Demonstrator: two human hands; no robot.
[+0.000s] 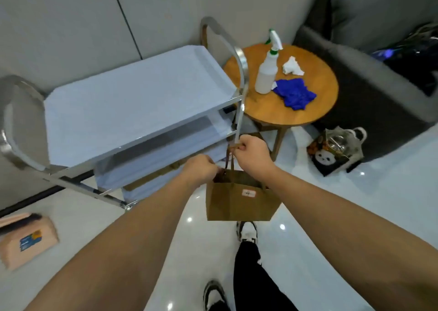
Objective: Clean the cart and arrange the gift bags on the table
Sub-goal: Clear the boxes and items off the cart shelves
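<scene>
Both hands, left [201, 168] and right [252, 155], pinch the paper bag's [239, 204] handles; its contents hidden, label seemingly "4".

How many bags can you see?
2. A brown paper bag hangs in the air from both hands, the left hand and the right hand. A panda bag sits on the floor beside the round table. More may be hidden.

There is a single wide-angle view, taken from the person's head and pitched steeply forward and down along both bare forearms. It sits close over the left hand [201, 168] and right hand [252, 153], looks down on the three-shelved steel cart [132, 102] and round wooden side table [317, 102] beyond, and takes in the glossy white floor [331, 215] below, edges bowed by the lens.
</scene>
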